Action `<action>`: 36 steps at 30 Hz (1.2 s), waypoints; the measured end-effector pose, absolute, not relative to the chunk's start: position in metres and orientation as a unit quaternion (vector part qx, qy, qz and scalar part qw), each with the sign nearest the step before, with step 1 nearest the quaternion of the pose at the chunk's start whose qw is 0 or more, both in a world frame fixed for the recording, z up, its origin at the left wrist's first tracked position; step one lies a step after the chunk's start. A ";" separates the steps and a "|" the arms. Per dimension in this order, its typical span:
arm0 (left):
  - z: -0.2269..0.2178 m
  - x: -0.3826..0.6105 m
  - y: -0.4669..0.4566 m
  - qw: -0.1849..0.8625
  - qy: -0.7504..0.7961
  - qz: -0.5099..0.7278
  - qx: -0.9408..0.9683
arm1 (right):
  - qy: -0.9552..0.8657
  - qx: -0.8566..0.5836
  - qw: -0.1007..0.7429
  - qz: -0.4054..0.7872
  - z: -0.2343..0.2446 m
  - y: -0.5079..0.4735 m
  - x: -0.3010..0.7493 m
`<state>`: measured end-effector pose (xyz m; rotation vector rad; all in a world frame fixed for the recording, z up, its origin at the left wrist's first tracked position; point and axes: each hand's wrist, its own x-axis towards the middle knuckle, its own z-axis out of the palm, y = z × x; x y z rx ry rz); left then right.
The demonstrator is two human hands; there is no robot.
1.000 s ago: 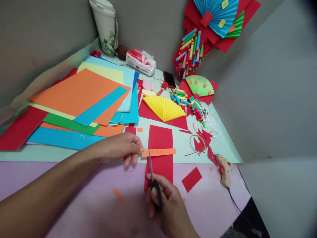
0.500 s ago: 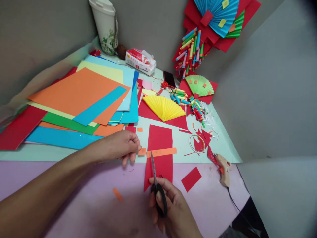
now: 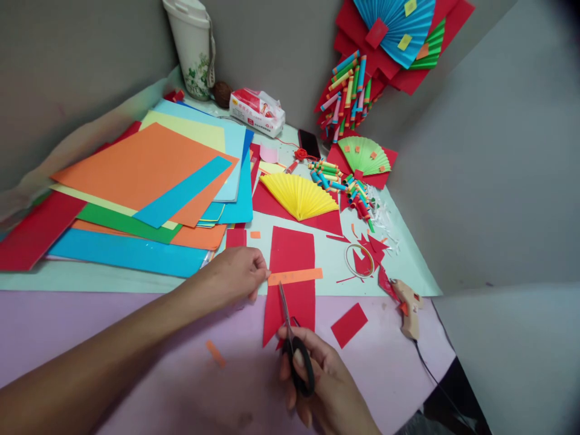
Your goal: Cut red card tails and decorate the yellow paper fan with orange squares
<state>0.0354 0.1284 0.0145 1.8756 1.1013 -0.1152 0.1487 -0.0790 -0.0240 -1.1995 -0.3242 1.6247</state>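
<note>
An orange paper strip [image 3: 296, 277] crosses a piece of red paper [image 3: 292, 251] in front of me. The thumb and fingertips of my left hand [image 3: 242, 272] are closed at the strip's left end. Black-handled scissors [image 3: 299, 362] are in my right hand [image 3: 319, 374], with fingers in the loops. Their narrow blades point away from me, tips just under the strip near its left part. A small orange square [image 3: 255, 235] lies beyond my left hand, and an orange scrap [image 3: 215, 353] rests on the pink tabletop closer to me.
Coloured paper sheets [image 3: 149, 169] pile up at left. A yellow folded fan [image 3: 299, 196], tape roll [image 3: 360, 261], glue gun [image 3: 410, 308] and red rectangle [image 3: 349, 325] lie around the work. Behind stand a cup [image 3: 193, 54], tissue pack [image 3: 257, 113] and paper-fan decoration [image 3: 399, 30].
My left hand has moved right to the strip's end, covering the spot where a second small orange square lay. The scissors have shifted slightly right and toward me.
</note>
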 end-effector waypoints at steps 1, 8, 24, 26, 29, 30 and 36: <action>0.013 0.036 0.127 0.457 0.448 -0.046 0.767 | -0.137 -0.499 0.522 0.678 -0.025 -0.080 0.149; 0.006 0.039 0.124 0.436 0.436 -0.034 0.787 | -0.140 -0.499 0.521 0.678 -0.029 -0.082 0.148; 0.022 0.024 0.146 0.618 0.397 -0.054 0.677 | -0.168 -0.511 0.503 0.677 -0.028 -0.085 0.150; 0.021 0.023 0.146 0.615 0.394 -0.055 0.680 | -0.168 -0.522 0.502 0.669 -0.029 -0.083 0.149; 0.018 0.023 0.146 0.612 0.392 -0.056 0.685 | -0.171 -0.544 0.492 0.658 -0.028 -0.079 0.146; 0.018 0.023 0.146 0.611 0.391 -0.057 0.686 | -0.171 -0.550 0.490 0.654 -0.027 -0.077 0.145; 0.018 0.022 0.146 0.597 0.393 -0.064 0.696 | -0.173 -0.571 0.494 0.632 -0.025 -0.071 0.141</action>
